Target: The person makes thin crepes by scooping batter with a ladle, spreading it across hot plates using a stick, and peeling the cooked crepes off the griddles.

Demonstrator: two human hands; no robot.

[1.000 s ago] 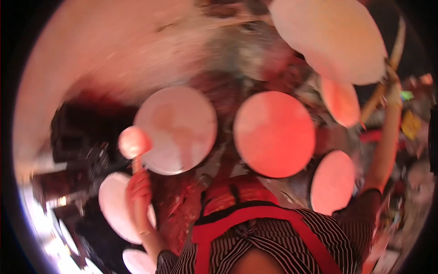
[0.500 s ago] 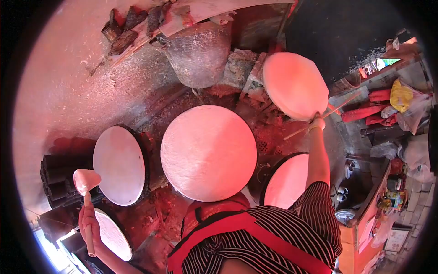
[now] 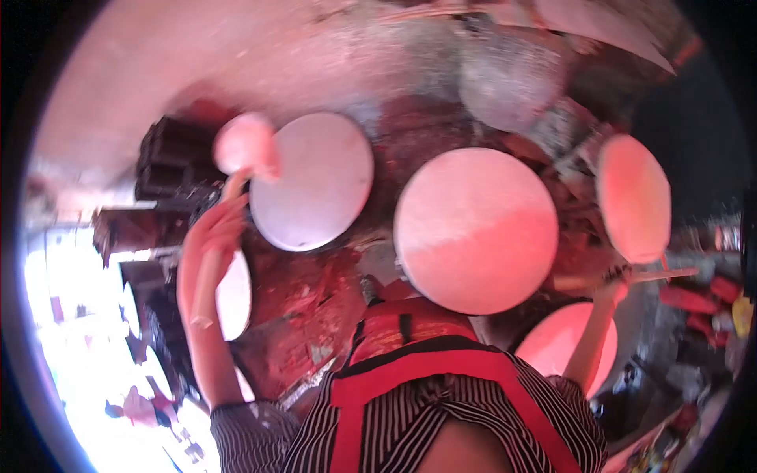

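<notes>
My left hand [image 3: 211, 244] is closed around the wooden handle of a ladle [image 3: 246, 144]. The ladle's pale, blurred scoop overlaps the left edge of a grey-white round griddle [image 3: 313, 181]. On the right, my right hand [image 3: 617, 285] grips a thin wooden stick [image 3: 664, 275] lying roughly level. Just above that hand is a tilted, pale round disc [image 3: 633, 199]; whether they touch I cannot tell. A large round griddle [image 3: 475, 231] with a whitish surface sits between my hands. Below the right hand, my forearm partly covers another round griddle [image 3: 564, 344].
Dark stacked blocks [image 3: 169, 158] stand left of the ladle. A greyish rounded vessel [image 3: 512, 79] is at the back. Another pale disc [image 3: 234, 296] shows beside my left forearm. Bright outdoor light enters at lower left, where a person [image 3: 138, 406] appears.
The view has turned left, so the griddles appear farther right. My left hand has raised the ladle toward the left griddle. The right hand still grips the stick, now lower than the tilted disc.
</notes>
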